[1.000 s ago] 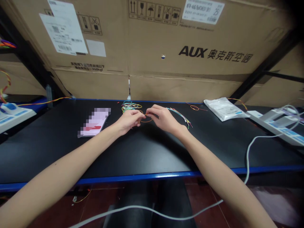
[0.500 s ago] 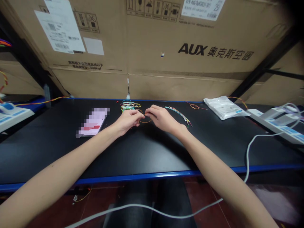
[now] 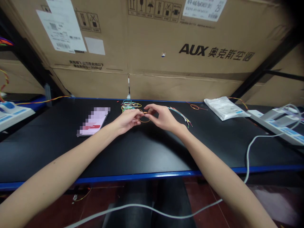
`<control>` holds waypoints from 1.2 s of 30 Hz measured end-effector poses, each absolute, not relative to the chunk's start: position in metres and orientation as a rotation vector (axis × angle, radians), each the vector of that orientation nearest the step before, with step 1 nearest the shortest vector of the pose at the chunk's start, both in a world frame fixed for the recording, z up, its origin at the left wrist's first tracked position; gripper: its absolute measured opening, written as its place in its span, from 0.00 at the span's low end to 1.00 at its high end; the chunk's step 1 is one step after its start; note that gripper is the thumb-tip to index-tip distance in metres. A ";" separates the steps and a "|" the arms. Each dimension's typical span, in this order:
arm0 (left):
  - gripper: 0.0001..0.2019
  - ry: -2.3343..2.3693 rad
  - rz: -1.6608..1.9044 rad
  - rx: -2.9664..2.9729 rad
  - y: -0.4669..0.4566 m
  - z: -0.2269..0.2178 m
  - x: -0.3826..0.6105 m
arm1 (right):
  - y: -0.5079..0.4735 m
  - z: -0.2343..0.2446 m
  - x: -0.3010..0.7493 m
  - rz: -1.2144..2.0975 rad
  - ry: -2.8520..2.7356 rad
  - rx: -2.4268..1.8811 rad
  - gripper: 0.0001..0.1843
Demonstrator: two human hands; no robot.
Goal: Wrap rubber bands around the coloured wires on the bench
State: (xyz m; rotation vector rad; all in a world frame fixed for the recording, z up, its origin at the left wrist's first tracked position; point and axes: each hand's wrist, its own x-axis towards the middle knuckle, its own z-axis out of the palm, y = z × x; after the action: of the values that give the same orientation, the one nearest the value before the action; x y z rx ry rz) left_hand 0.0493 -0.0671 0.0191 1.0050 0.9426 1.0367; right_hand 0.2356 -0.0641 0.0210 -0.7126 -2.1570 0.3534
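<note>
My left hand (image 3: 128, 121) and my right hand (image 3: 162, 117) meet over the middle of the black table (image 3: 147, 148). Both pinch a thin orange wire (image 3: 144, 120) bent into a small loop between them. Just behind the hands lies a pile of coiled coloured wires (image 3: 129, 106). A bundle of straight coloured wires (image 3: 181, 115) lies right of my right hand.
A flat pixelated package (image 3: 93, 121) lies at the left. A white plastic bag (image 3: 224, 108) and a small orange wire loop (image 3: 194, 107) lie at the right. White devices (image 3: 277, 125) with a grey cable (image 3: 248, 152) sit far right. Large cardboard boxes (image 3: 152, 50) stand behind the table.
The hands have drawn slightly closer together, tightening the orange wire loop. Nothing else on the table has moved.
</note>
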 end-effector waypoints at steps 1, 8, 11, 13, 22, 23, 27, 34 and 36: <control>0.03 0.940 1.034 0.995 -0.066 0.019 0.048 | -0.063 0.021 0.236 0.330 -2.154 -0.692 0.10; 0.03 0.972 0.934 1.030 -0.070 0.024 0.047 | -0.063 0.020 0.236 0.119 -2.204 -0.712 0.07; 0.04 1.024 0.940 1.073 -0.073 0.025 0.049 | -0.064 0.018 0.236 0.070 -2.265 -0.748 0.10; 0.05 1.082 0.963 1.160 -0.073 0.024 0.050 | -0.064 0.016 0.236 0.077 -2.295 -0.757 0.12; 0.04 1.151 0.981 1.304 -0.072 0.020 0.051 | -0.065 0.018 0.232 0.284 -2.273 -0.847 0.14; 0.04 1.117 0.988 1.242 -0.071 0.020 0.052 | -0.065 0.018 0.233 0.295 -2.256 -0.823 0.12; 0.04 1.020 1.008 1.078 -0.070 0.022 0.050 | -0.063 0.020 0.235 0.332 -2.192 -0.751 0.07; 0.06 0.998 1.110 1.212 -0.071 0.023 0.050 | -0.061 0.023 0.238 0.133 -2.112 -0.793 0.06; 0.08 1.015 1.190 1.285 -0.072 0.021 0.052 | -0.062 0.022 0.238 0.074 -2.117 -0.813 0.08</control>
State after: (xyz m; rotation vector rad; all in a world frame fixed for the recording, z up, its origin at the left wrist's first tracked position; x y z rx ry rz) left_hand 0.0515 -0.0719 0.0215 1.2846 1.0154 1.1900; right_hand 0.2376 -0.0618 0.0219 -0.8133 -2.1170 0.0741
